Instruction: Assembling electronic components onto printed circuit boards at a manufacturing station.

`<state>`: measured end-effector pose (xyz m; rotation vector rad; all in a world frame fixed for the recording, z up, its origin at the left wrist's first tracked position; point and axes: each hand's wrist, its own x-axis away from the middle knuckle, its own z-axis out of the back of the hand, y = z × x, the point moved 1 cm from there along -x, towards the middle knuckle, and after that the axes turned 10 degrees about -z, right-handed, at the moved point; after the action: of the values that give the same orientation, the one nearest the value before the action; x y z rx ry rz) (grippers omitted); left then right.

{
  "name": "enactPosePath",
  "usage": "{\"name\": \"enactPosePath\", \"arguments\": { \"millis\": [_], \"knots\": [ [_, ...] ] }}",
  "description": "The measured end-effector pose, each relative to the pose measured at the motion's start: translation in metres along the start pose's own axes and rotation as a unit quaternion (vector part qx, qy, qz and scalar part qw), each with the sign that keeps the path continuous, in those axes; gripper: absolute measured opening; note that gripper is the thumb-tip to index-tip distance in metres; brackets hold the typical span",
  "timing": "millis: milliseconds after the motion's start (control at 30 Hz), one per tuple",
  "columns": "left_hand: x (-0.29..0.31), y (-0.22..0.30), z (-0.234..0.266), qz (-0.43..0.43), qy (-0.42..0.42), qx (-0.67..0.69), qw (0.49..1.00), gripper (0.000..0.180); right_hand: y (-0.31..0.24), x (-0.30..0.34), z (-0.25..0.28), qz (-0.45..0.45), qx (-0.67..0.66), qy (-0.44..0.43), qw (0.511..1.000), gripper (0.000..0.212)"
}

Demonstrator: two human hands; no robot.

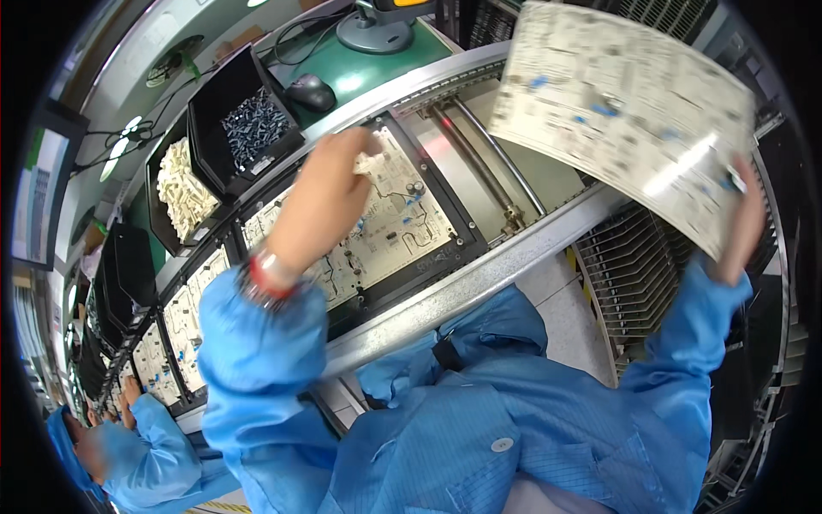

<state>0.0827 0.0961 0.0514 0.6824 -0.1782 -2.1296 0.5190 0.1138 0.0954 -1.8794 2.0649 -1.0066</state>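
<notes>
My right hand [747, 221], at the far right, grips the edge of a large cream circuit board panel [591, 81] and holds it up, tilted, above the conveyor. The panel carries small blue and dark parts and catches a bright glare. My left hand [324, 201], with a red band at the wrist, is over another cream circuit board [411, 218] set in a black frame [467, 233]. Its fingers are drawn together near the board's far edge. A small pale bit shows by the fingertips, but I cannot tell whether it is held.
Beyond the boards stand a black bin of dark blue parts [255, 124] and a bin of cream connectors [181, 188]. A mouse [310, 92] lies on the green surface. Metal rails [488, 154] cross the conveyor. A slotted rack [638, 274] stands at right; a co-worker [145, 454] is at lower left.
</notes>
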Motion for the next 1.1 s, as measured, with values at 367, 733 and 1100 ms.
{"name": "enactPosePath", "arguments": {
  "millis": [367, 733, 1100],
  "knots": [
    [0.389, 0.056, 0.131, 0.479, 0.363, -0.136, 0.788, 0.039, 0.175, -0.168, -0.062, -0.003, 0.217, -0.203, 0.955, 0.032],
    [0.659, 0.157, -0.001, 0.733, 0.067, -0.309, 0.602, 0.038, 0.191, -0.209, -0.068, 0.008, 0.199, -0.181, 0.963, 0.031],
    [0.686, 0.146, 0.007, 0.768, 0.087, -0.229, 0.592, 0.037, 0.155, -0.221, -0.032, -0.001, 0.187, -0.112, 0.976, 0.037]
  ]
}}
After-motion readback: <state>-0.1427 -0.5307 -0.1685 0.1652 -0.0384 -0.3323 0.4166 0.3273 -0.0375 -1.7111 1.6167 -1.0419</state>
